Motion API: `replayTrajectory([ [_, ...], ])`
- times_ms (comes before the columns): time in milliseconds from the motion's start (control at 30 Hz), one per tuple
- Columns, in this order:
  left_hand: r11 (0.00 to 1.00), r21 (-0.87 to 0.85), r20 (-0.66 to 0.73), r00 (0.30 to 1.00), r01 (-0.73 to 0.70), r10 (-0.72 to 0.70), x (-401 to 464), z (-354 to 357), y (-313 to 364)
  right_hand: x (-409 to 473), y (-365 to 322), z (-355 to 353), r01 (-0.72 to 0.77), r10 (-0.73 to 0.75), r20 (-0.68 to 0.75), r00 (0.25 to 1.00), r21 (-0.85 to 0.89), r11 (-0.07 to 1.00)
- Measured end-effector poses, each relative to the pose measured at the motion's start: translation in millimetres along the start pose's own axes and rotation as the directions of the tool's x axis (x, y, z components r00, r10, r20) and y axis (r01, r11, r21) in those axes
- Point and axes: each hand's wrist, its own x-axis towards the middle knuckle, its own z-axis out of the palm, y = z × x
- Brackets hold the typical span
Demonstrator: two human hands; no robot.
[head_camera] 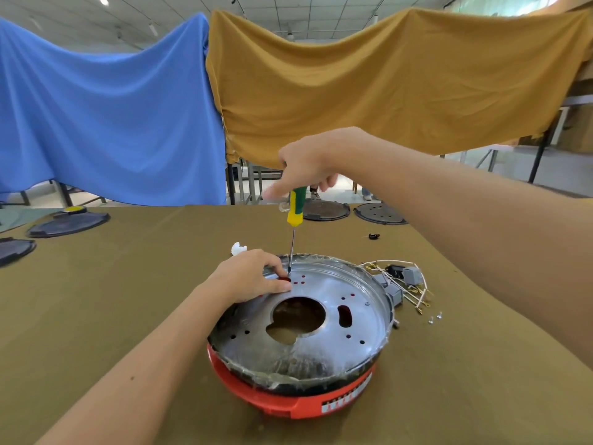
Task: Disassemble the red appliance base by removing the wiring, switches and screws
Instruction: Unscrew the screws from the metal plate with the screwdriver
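Head view: right hand [305,165] grips upright screwdriver [294,210]; left hand [253,276] presses red base [288,401].

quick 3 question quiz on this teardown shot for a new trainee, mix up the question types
1. True or false: the right hand holds the screwdriver by its handle, nearly upright.
2. Where does the left hand rest?
A. on the metal plate of the red appliance base
B. on the loose wiring
C. flat on the table
3. Fill in: the two loose screws lie on the table to the ____ of the base.

Key
1. true
2. A
3. right
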Motion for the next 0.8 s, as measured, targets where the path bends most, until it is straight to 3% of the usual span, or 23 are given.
replayTrajectory([
  [100,1.0,-0.007,-0.003,1.0,-0.002,0.002,0.1,0.4,0.1,6.5,2.7,2.0,-0.045,0.021,-0.113,0.993,-0.214,0.976],
  [233,1.0,-0.017,0.005,1.0,-0.012,0.012,-1.0,0.0,0.2,5.5,7.7,0.8,0.22,-0.217,-0.041,0.975,0.069,0.973],
  [300,1.0,-0.016,0.011,1.0,-0.008,0.008,-1.1,-0.6,0.7,2.0,8.7,3.0,0.269,-0.263,-0.058,0.963,0.152,0.951],
  [433,1.0,-0.019,0.012,1.0,0.006,-0.005,-0.4,0.1,-0.1,10.2,13.7,14.5,0.194,-0.19,-0.068,0.979,0.058,0.979],
  [533,1.0,-0.028,0.013,1.0,0.004,-0.003,1.0,0.8,-1.3,14.5,18.6,22.1,0.084,-0.101,-0.12,0.988,-0.139,0.987],
  [600,1.0,-0.026,0.013,1.0,0.003,-0.003,1.7,0.9,-2.1,18.4,22.2,27.1,0.104,-0.143,-0.183,0.973,-0.206,0.973],
  [667,1.0,-0.026,0.019,1.0,0.008,-0.007,2.1,0.8,-1.8,17.8,25.3,26.5,0.206,-0.215,-0.215,0.953,-0.063,0.976],
  [700,1.0,-0.022,0.022,1.0,0.008,-0.007,1.7,0.7,-1.5,15.4,25.6,23.5,0.27,-0.242,-0.233,0.942,0.099,0.958],
  [767,1.0,-0.011,0.029,1.0,0.007,-0.007,1.1,0.1,-0.8,9.2,25.5,16.2,0.335,-0.265,-0.214,0.94,0.44,0.833],
  [800,1.0,-0.011,0.03,1.0,0.008,-0.008,1.1,-0.3,-0.5,8.0,24.3,14.3,0.334,-0.273,-0.194,0.942,0.488,0.806],
])
